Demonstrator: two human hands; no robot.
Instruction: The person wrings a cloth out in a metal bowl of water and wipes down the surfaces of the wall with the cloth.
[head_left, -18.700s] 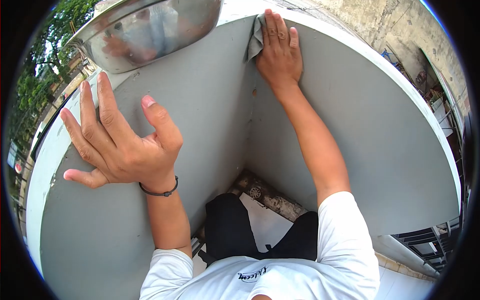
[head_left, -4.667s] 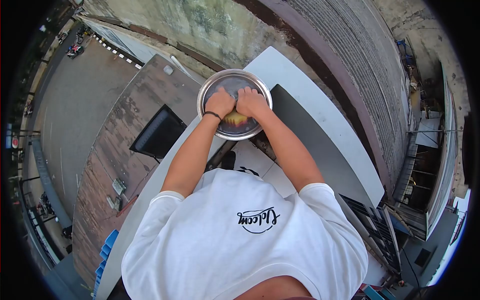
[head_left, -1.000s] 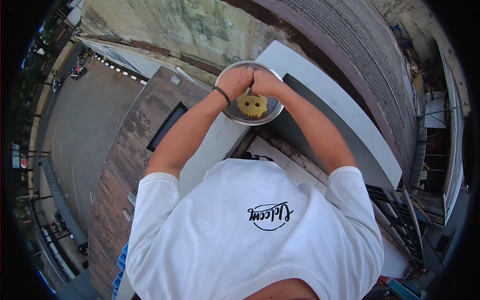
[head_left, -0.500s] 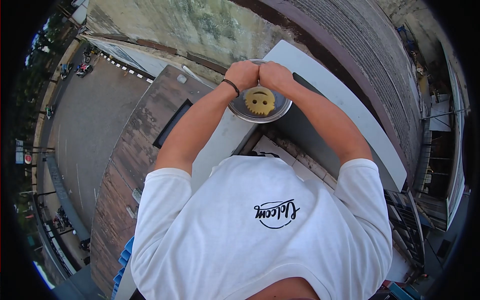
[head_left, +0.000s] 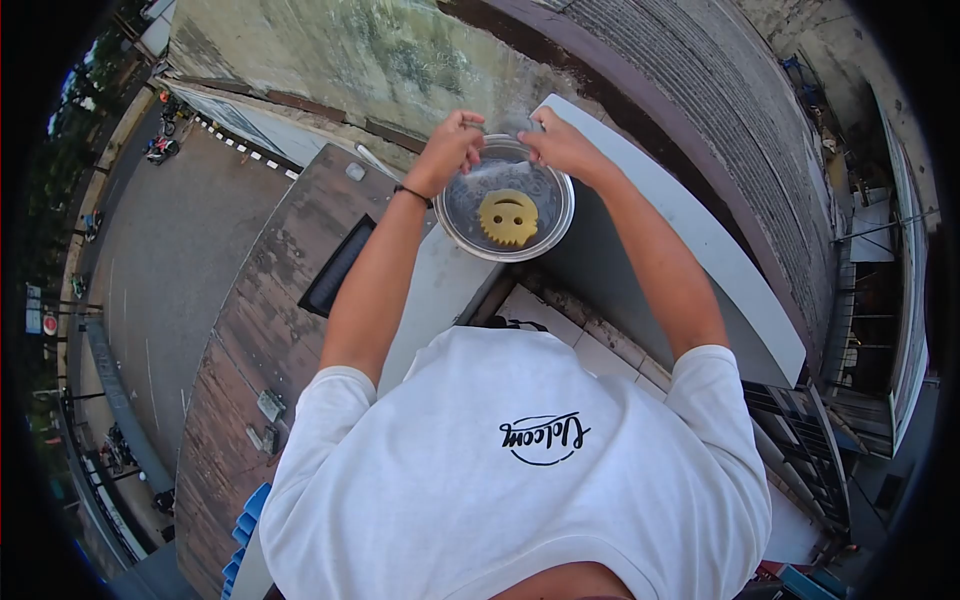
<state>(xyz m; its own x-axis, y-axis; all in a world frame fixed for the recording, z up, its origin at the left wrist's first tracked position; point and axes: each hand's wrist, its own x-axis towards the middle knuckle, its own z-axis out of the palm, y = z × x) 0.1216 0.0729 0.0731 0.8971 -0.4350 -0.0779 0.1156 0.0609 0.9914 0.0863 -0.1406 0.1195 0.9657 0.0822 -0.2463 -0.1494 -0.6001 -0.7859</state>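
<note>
Over the metal basin (head_left: 506, 254), in the head view, the left hand (head_left: 449, 152) and right hand (head_left: 560, 145) stand apart with fingers curled, whereas half a second ago they were bunched together. A pale blur (head_left: 513, 125) shows between them; whether either grips it, I cannot tell. The yellow sponge (head_left: 508, 219) lies untouched inside the basin, as before.

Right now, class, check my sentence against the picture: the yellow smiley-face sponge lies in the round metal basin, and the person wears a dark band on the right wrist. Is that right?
Not quite: the head view shows the dark band on the wrist of the left hand. The yellow smiley-face sponge does lie in the round metal basin.
</note>
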